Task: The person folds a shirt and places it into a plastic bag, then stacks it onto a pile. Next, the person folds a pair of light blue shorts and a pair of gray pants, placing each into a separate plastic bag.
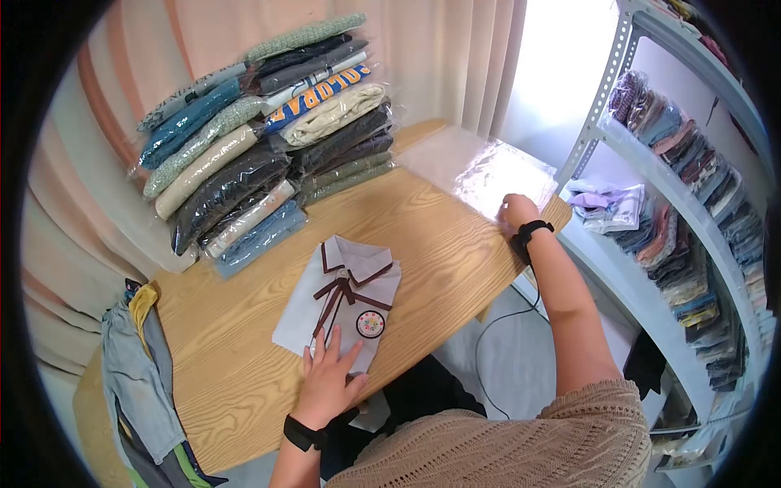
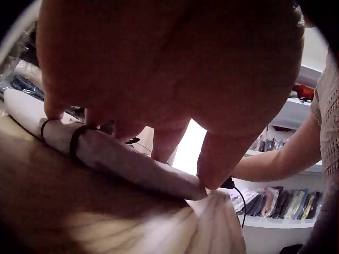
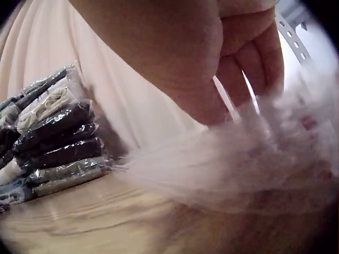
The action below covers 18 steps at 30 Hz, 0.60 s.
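Note:
A folded light grey shirt with dark brown trim and a brown bow lies on the table, a round floral patch on its front. Fingers spread, my left hand rests on the shirt's lower part. In the left wrist view, the fingertips press along the folded shirt's top. At the table's far right corner, my right hand pinches the near edge of a clear plastic bag lying flat. The right wrist view shows the thumb and curled fingers at the blurred, crinkled plastic.
Tall stacks of bagged folded clothes stand at the table's back left, by the curtain. Loose trousers hang over the left end. A metal shelf rack with many bagged garments stands to the right. A black cable hangs beside the table.

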Available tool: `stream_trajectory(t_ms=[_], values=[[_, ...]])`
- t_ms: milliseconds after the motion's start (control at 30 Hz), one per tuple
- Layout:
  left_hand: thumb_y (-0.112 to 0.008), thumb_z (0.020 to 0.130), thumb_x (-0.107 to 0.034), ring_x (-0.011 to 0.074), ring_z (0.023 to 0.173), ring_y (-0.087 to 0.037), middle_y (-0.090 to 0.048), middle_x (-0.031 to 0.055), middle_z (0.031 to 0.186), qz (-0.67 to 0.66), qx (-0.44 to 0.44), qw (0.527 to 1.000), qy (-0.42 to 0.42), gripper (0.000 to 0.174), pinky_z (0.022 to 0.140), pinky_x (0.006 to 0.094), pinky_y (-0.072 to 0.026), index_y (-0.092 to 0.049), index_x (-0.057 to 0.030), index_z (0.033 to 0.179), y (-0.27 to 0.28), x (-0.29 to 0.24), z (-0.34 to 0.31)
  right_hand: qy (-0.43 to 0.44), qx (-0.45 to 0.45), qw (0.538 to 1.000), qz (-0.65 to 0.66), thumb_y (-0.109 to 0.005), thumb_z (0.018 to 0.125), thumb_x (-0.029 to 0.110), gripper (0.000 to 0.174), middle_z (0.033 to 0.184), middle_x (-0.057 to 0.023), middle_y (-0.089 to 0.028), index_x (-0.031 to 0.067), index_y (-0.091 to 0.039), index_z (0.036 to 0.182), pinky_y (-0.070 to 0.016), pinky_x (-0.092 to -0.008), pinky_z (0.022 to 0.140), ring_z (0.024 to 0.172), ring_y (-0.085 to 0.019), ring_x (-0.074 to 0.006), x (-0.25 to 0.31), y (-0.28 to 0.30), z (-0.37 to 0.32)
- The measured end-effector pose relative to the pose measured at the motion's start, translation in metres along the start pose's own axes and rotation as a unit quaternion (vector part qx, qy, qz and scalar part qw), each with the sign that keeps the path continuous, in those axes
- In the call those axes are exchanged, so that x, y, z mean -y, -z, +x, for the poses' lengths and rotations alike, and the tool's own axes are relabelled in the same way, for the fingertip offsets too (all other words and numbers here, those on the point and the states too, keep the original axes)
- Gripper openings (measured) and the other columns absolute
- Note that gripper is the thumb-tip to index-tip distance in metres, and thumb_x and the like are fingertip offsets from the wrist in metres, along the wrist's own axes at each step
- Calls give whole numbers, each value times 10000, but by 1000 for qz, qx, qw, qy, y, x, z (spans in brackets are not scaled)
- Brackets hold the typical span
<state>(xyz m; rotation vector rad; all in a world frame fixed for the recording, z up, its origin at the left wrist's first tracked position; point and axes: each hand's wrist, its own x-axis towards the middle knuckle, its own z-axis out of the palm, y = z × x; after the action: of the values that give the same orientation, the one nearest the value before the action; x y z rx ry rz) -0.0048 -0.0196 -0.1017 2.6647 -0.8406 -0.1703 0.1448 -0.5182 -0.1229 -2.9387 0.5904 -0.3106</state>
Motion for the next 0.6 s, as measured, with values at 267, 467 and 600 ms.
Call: stream_trajectory(t_ms=[267,467,600], values=[[-632,798,-300,398,1361,-151,-221,186,1471,-8,-1,1000,0,539,1062,573,-143,-486,-174,1302,0,4,0,-25,-118,978,168,-686,745,173,190,762,-172,-655,-9,-631,737,-492,-353,704,746,-642,-279,-3,16,8],[-629,800,-300,387,1365,-155,-225,183,1472,-18,7,1000,4,534,1073,551,-137,-488,-176,1301,1,5,0,122,16,894,430,-568,856,109,105,1209,-192,-568,24,-553,796,-367,-295,956,1141,-511,-226,25,38,-46],[-608,820,-267,398,1356,-173,-288,194,1437,-61,-10,998,-4,529,1078,542,-134,-464,-159,1318,3,6,1,197,183,802,534,-493,923,127,77,1372,-118,-424,71,-498,870,-291,-301,1019,1270,-364,-173,68,51,-128]])
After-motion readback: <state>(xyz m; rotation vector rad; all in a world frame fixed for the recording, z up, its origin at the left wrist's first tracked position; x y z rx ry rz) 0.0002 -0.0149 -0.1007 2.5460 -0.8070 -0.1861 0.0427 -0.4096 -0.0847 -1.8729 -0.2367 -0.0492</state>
